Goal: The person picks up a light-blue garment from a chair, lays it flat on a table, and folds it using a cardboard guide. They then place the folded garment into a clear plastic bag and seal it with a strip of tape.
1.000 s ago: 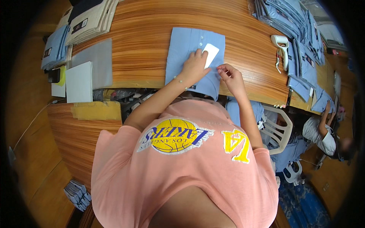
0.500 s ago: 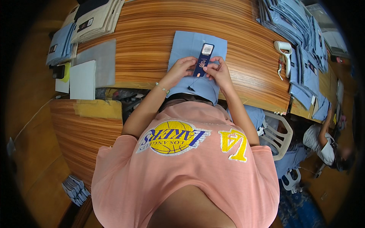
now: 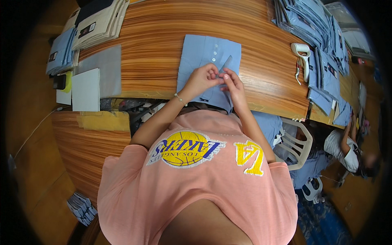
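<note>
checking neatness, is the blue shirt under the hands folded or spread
Folded: the shirt forms a compact, roughly rectangular panel, its row of buttons facing up.

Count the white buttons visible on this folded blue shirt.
3: top button, middle button, bottom button, in one line on the shirt, beyond the left hand, which may hide others.

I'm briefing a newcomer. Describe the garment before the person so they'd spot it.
Find the big wood-grain table. At its near edge, beneath the left hand and right hand, lies a folded light-blue garment. Unlike the blue stacks at the right, it lies singly, its buttons showing.
</note>
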{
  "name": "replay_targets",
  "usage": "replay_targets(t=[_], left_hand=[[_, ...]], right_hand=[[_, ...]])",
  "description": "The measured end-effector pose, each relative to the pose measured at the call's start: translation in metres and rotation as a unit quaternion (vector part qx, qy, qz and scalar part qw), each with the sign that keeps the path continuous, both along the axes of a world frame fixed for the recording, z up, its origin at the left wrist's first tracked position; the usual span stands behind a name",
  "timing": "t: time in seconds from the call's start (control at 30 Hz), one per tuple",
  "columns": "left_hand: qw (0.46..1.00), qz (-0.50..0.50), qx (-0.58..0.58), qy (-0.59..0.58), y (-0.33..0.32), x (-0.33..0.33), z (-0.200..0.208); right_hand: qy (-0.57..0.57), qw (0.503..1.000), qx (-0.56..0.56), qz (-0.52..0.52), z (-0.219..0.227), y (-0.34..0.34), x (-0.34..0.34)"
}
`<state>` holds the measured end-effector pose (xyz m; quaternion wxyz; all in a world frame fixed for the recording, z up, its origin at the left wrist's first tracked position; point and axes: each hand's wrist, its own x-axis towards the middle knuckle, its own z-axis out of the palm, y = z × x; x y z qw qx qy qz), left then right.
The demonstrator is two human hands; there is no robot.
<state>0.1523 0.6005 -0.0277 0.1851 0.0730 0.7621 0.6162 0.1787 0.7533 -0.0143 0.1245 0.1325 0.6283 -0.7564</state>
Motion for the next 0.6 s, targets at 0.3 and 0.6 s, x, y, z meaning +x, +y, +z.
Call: replay_targets(t=[0.3,0.6], left_hand=[[0.962,-0.078,-0.163,0.202,-0.022,0.014,0.016],[0.927,-0.233,-0.175,0.237,-0.060,0.045,0.001]], right_hand=[[0.094,0.985,0.140,-0.026,-0.024,0.010,-0.026],[0.164,0.902,0.398,0.045,-0.036,0.004,-0.046]])
